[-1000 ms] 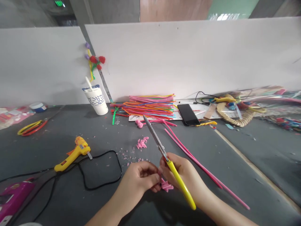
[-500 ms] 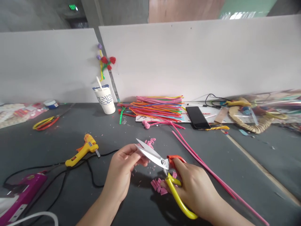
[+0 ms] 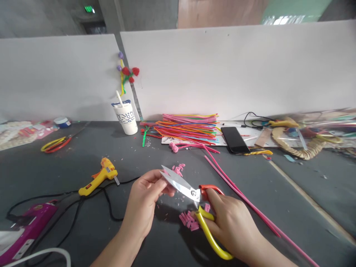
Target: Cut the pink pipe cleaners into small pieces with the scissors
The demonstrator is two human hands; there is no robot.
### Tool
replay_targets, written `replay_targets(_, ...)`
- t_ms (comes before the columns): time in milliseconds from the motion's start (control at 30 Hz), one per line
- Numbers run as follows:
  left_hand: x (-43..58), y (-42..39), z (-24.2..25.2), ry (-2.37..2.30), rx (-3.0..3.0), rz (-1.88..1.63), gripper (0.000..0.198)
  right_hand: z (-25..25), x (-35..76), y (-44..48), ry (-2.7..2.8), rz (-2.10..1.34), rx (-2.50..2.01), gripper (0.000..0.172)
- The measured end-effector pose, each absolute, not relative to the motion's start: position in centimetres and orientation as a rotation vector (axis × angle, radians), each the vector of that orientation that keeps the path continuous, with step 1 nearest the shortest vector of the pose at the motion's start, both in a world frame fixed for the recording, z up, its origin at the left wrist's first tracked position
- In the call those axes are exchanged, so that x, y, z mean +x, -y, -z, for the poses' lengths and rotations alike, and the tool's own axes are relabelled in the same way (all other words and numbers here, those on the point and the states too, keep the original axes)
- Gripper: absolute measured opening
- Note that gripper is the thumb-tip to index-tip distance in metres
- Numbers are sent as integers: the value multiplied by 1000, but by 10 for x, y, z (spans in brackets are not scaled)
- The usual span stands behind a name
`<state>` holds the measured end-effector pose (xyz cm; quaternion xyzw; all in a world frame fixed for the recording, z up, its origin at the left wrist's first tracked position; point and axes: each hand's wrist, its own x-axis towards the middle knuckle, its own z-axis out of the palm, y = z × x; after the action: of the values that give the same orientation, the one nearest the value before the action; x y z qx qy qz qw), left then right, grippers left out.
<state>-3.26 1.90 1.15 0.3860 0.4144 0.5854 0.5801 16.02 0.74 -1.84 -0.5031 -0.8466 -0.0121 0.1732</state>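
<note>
My right hand (image 3: 232, 222) grips a pair of scissors (image 3: 182, 187) with one red and one yellow handle. Their blades are slightly parted and point up and left, the tips over the fingers of my left hand (image 3: 148, 196). That hand is closed in a pinch; whatever lies between its fingertips is hidden by the fingers and blades. Below the scissors, a small pile of cut pink pieces (image 3: 190, 220) lies on the dark table (image 3: 158, 244). Another group of pink pieces (image 3: 178, 169) rests just behind the blades.
Long pink pipe cleaners (image 3: 244, 196) stretch along the right. At the back lie a bundle of coloured pipe cleaners (image 3: 189, 128), a phone (image 3: 235, 139) and a lidded cup (image 3: 126, 118). On the left are a yellow glue gun (image 3: 97, 178), its cable, and a purple power strip (image 3: 33, 230).
The view has shifted slightly. Both hands and the scissors keep almost the same pose, blades still a little apart.
</note>
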Motion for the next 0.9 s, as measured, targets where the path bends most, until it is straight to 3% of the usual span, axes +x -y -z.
replay_targets(900,-33,-17,-12,-994,896,-1382,8,20,160,-6,2391,126,-1406,37)
